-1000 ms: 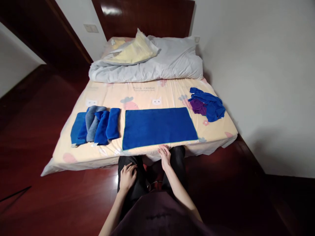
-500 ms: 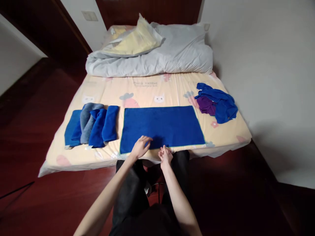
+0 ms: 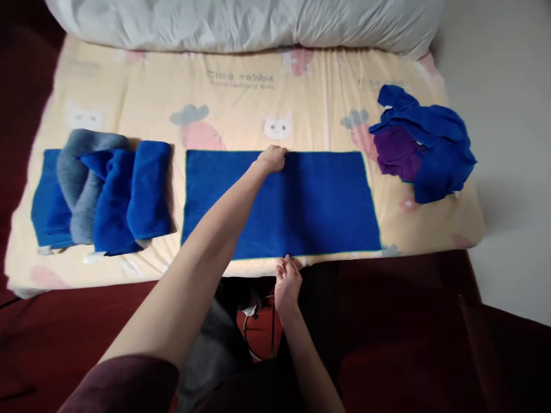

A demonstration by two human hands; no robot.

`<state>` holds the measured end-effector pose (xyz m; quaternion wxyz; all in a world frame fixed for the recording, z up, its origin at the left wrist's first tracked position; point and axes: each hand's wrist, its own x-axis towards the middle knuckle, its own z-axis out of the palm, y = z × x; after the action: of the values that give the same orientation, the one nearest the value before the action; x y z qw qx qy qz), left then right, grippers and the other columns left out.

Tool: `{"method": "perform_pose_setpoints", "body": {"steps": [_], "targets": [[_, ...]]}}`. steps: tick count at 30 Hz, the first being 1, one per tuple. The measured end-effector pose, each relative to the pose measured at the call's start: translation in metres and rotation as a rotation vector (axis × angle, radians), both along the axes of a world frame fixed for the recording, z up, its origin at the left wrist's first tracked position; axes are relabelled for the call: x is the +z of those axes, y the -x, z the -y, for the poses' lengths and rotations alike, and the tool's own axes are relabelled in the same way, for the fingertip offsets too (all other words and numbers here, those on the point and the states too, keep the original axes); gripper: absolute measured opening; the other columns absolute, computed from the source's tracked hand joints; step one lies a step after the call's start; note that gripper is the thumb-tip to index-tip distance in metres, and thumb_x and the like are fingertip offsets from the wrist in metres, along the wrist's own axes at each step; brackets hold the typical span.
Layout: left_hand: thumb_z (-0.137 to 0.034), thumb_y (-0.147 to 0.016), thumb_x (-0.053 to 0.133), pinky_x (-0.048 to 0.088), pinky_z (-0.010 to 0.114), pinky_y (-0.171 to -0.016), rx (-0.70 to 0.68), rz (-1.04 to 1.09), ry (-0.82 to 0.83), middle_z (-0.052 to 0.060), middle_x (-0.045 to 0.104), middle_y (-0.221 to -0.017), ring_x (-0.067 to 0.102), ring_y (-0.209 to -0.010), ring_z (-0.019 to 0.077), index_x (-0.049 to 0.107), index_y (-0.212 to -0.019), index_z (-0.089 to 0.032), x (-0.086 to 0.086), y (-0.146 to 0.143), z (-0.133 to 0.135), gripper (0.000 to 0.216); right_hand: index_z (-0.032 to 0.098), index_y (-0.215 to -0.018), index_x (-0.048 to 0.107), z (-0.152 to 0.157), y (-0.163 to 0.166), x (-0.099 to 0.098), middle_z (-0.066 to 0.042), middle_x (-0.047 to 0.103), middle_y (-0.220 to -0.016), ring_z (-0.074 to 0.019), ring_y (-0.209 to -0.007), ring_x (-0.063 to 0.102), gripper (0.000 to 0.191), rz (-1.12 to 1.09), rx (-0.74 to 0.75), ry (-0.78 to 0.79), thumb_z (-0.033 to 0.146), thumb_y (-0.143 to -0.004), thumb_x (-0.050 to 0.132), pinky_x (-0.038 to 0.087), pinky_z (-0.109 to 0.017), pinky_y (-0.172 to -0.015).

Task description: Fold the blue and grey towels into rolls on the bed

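A blue towel (image 3: 331,201) with a thin green edge lies spread on the bed, a slight ridge running across its middle. My left hand (image 3: 272,159) reaches over it and is closed on the middle of its far edge. At the near edge, directly opposite, my right hand (image 3: 288,281) pinches the towel between thumb and fingers. My left forearm covers part of the towel's left half.
Several folded blue and grey towels (image 3: 148,189) overlap on the left of the bed. A crumpled heap of blue and purple cloths (image 3: 443,149) lies at the right. A rolled white quilt (image 3: 241,23) spans the back of the patterned sheet (image 3: 241,115).
My left hand has moved from above the near edge to the towel's far edge and closed on it. My right hand stays at the near edge. The view has tilted down and closer.
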<state>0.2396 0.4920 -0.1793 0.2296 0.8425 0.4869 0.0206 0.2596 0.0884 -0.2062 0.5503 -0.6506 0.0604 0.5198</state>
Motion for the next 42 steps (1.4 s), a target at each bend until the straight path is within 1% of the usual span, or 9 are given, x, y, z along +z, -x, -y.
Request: {"method": "perform_pose_setpoints", "body": {"steps": [7,13,19,23,30,33,36,39,42], "targets": [[-0.017,-0.098,0.053,0.044,0.047,-0.113,0.099,-0.103,0.041,0.020,0.053,-0.150,0.053,-0.134,0.0330,0.053,-0.154,-0.013,0.025,-0.019,0.000,0.056,0.021,-0.132,0.071,-0.002,-0.003,0.011,-0.013,0.070,-0.141,-0.0262,-0.139,0.062,0.051,-0.061,0.111,0.024,0.057,-0.100,0.053,0.054,-0.040,-0.116],[-0.025,-0.098,0.055,0.044,0.048,-0.110,0.170,-0.175,0.074,0.020,0.058,-0.144,0.054,-0.133,0.0369,0.068,-0.139,-0.014,0.040,-0.025,-0.002,0.044,0.021,-0.129,0.073,-0.006,-0.006,0.022,-0.012,0.072,-0.138,-0.0241,-0.140,0.062,0.045,-0.181,-0.019,-0.008,0.051,-0.099,0.058,0.052,-0.038,-0.118],[-0.041,-0.095,0.064,0.048,0.042,-0.105,0.288,0.029,0.112,0.017,0.066,-0.134,0.059,-0.126,0.0310,0.064,-0.140,-0.012,0.039,-0.019,-0.014,0.053,0.020,-0.126,0.073,-0.002,-0.005,0.025,-0.012,0.071,-0.137,-0.0227,-0.140,0.061,0.043,-0.198,-0.042,0.007,0.049,-0.098,0.058,0.051,-0.035,-0.118],[-0.042,-0.090,0.068,0.056,0.048,-0.094,0.328,0.186,0.139,0.016,0.067,-0.130,0.065,-0.113,0.0347,0.063,-0.137,-0.018,0.035,-0.014,-0.017,0.053,0.020,-0.121,0.074,0.000,-0.004,0.026,-0.014,0.071,-0.137,-0.0237,-0.138,0.063,0.041,-0.203,-0.060,-0.002,0.050,-0.096,0.062,0.054,-0.038,-0.116],[-0.042,-0.100,0.054,0.046,0.048,-0.109,0.369,0.296,0.108,0.019,0.067,-0.125,0.061,-0.124,0.0317,0.064,-0.127,-0.005,0.032,-0.013,-0.021,0.047,0.020,-0.102,0.073,0.006,-0.007,0.032,-0.011,0.077,-0.116,-0.0220,-0.117,0.072,0.031,-0.242,-0.173,0.003,0.046,-0.084,0.078,0.059,-0.034,-0.105],[-0.039,-0.093,0.061,0.043,0.048,-0.114,0.361,0.317,0.043,0.019,0.068,-0.127,0.057,-0.128,0.0332,0.066,-0.124,-0.008,0.029,-0.012,-0.029,0.044,0.020,-0.093,0.070,0.008,-0.008,0.036,-0.008,0.076,-0.097,-0.0187,-0.090,0.073,0.038,-0.184,-0.168,-0.024,0.052,-0.077,0.084,0.062,-0.032,-0.088],[-0.033,-0.087,0.065,0.044,0.050,-0.114,0.329,0.305,0.008,0.019,0.070,-0.126,0.057,-0.126,0.0343,0.067,-0.124,-0.011,0.026,-0.011,-0.037,0.043,0.020,-0.083,0.062,0.009,-0.008,0.040,0.001,0.064,-0.075,-0.0111,-0.063,0.056,0.045,-0.065,-0.092,-0.052,0.060,-0.076,0.082,0.053,-0.027,-0.065],[-0.027,-0.086,0.061,0.042,0.050,-0.116,0.297,0.295,0.003,0.019,0.069,-0.125,0.057,-0.126,0.0337,0.068,-0.124,-0.011,0.027,-0.009,-0.039,0.043,0.021,-0.076,0.054,0.012,-0.007,0.043,0.007,0.050,-0.066,-0.0087,-0.058,0.043,0.048,0.055,-0.036,-0.105,0.065,-0.083,0.074,0.042,-0.023,-0.058],[-0.025,-0.085,0.060,0.041,0.049,-0.117,0.287,0.294,0.001,0.019,0.070,-0.122,0.057,-0.126,0.0338,0.069,-0.122,-0.011,0.039,-0.007,-0.036,0.041,0.021,-0.076,0.053,0.017,-0.009,0.044,0.006,0.049,-0.068,-0.0105,-0.064,0.048,0.047,0.183,0.009,-0.126,0.064,-0.087,0.070,0.047,-0.026,-0.067]]}}
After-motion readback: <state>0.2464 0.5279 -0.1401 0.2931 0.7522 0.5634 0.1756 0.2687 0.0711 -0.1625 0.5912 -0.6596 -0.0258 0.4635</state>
